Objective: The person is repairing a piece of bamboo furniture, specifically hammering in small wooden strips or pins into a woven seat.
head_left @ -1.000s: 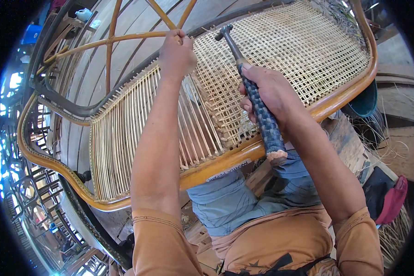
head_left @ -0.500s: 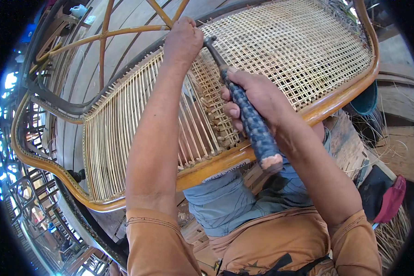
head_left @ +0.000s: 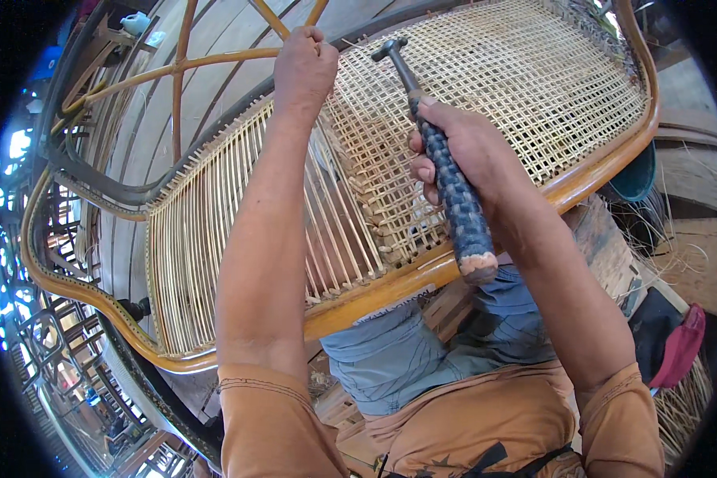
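My right hand (head_left: 474,151) is wrapped round the handle of a hammer (head_left: 452,191), whose grip is bound in dark blue wrapping. Its dark metal head is raised over the woven cane, pointing away from me. At the far edge of the cane panel, my left hand (head_left: 304,73) is closed in a pinch; what sits between its fingers is hidden. Beneath both arms lies a wooden frame (head_left: 350,311) with a cane panel. On its right the cane (head_left: 502,88) is woven into an open grid, while on the left single strands (head_left: 207,231) run side by side without cross strands.
Curved rattan poles (head_left: 179,103) and a dark frame stand beyond the panel at the left. A red cloth (head_left: 681,346) lies at the lower right near a bundle of loose cane strips (head_left: 689,398). Wooden boards make up the floor.
The hammer has moved right and its head has swung away from my left hand. My left hand has shifted slightly left and stays closed.
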